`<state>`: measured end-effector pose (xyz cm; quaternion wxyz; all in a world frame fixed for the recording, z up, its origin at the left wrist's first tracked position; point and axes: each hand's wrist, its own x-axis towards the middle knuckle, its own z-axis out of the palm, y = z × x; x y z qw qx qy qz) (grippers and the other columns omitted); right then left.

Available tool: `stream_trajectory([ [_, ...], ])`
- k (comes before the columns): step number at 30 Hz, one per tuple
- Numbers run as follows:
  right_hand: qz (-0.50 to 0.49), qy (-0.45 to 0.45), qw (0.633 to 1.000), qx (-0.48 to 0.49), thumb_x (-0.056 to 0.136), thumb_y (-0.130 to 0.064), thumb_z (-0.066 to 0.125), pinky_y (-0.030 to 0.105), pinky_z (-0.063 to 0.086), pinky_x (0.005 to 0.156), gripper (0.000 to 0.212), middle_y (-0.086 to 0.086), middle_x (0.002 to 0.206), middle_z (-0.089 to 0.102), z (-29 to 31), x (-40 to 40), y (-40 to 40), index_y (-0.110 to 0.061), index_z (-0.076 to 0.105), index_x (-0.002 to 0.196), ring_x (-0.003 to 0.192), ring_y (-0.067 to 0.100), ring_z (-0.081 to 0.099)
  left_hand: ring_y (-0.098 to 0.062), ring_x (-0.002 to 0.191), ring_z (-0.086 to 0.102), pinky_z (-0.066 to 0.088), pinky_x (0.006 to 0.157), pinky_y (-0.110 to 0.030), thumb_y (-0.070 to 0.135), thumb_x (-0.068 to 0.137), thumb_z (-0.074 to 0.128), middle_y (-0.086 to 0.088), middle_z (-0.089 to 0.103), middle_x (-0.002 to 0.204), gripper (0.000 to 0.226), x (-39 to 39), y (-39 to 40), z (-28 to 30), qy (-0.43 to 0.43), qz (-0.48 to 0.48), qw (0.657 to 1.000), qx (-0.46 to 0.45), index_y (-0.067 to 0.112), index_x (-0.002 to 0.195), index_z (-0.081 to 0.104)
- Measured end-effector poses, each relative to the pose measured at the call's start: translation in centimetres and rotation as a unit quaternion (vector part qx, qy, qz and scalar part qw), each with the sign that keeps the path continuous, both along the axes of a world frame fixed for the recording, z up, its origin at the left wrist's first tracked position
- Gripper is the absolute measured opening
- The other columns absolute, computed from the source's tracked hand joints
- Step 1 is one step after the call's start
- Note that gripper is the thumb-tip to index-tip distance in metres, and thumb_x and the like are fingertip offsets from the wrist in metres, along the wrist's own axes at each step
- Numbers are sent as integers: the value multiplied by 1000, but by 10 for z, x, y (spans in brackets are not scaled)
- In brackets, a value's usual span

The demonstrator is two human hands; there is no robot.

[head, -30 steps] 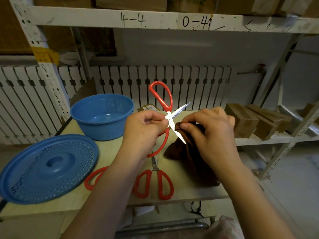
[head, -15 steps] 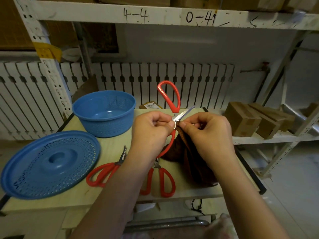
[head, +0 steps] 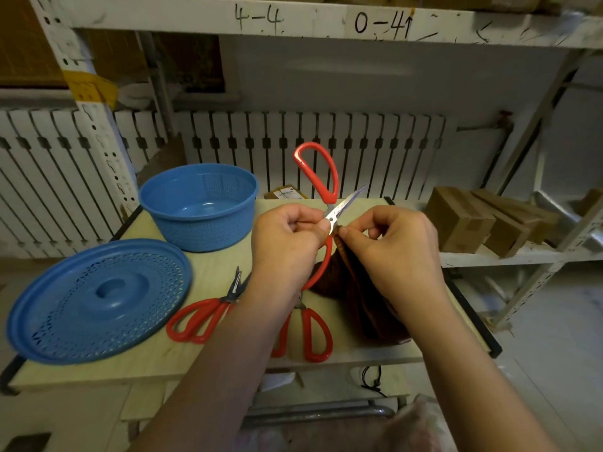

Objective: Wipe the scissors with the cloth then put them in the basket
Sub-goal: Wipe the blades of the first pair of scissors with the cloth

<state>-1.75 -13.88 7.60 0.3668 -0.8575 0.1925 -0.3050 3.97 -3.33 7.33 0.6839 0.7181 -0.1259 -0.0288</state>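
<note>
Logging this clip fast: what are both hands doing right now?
Left hand: grips the open red scissors near the pivot.
Right hand: pinches the brown cloth against a blade.

**Plastic, steel, cloth and pale wood**

The raised scissors have glossy red plastic handles and bright, reflective metal blades. Against them hangs a dark brown cloth, matt and ribbed. Left of the scissors, the blue basket and its lid are smooth perforated plastic with a soft sheen. The desk looks like pale, matt wood.
</note>
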Motion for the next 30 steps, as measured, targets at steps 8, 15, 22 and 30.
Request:
stream_trajectory([
  [8,-11,28,999,-37,82,-32,74,32,51,63,17,-9,76,57,-2,0,1,-26,65,70,71,10,53,4,48,52,37,49,-12,8,85,68,9,62,62,11,2,1,0,20,4,1000,-17,18,86,71],
  [15,-24,14,997,-66,83,-30,73,24,45,61,20,-12,79,56,0,0,1,-31,60,68,71,6,50,4,52,55,39,49,-10,8,86,67,10,63,65,12,0,-3,0,24,-5,1000,-8,19,86,71],
  [22,-31,7,996,-89,83,-30,73,23,45,64,16,-10,84,60,1,-1,-1,-27,63,71,78,7,53,4,46,53,38,46,-9,5,86,66,10,61,63,12,-3,-7,-2,43,-13,999,-24,14,89,71],
  [30,-17,34,997,-70,83,-33,72,31,51,69,15,-12,81,56,-3,-5,-4,-29,63,71,78,9,53,6,47,53,38,46,-9,7,86,66,7,63,68,11,1,-2,0,43,6,998,-44,15,91,72],
])
